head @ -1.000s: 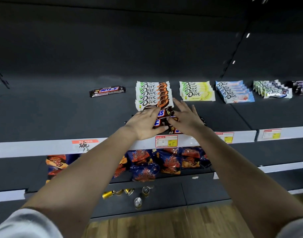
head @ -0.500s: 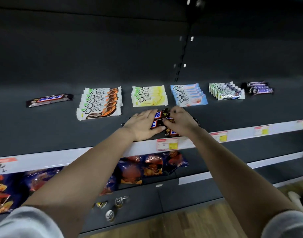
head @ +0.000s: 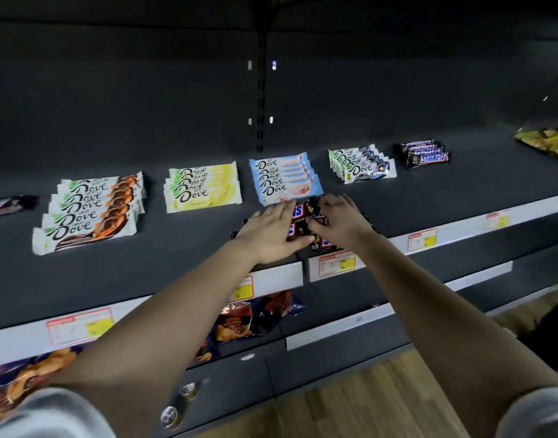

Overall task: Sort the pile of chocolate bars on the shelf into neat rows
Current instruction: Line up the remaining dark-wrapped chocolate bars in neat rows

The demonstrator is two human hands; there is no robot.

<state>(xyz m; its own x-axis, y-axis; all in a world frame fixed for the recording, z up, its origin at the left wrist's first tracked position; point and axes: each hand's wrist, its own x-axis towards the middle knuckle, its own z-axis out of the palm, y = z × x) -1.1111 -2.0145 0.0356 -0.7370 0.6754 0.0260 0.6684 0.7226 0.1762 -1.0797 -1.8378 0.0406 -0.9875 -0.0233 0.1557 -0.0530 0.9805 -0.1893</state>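
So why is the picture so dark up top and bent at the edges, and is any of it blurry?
Head view: dim light, the back wall nearly black; the wide lens bows the shelf edge; the snack bags at lower left and the lone bar at far left are smeared; the orange Dove stack and the Snickers pile read sharper.

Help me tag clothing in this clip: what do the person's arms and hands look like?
The left sleeve and right sleeve are pale grey and short, leaving the arms bare below. The left hand and right hand wear no gloves; no ring or watch shows.
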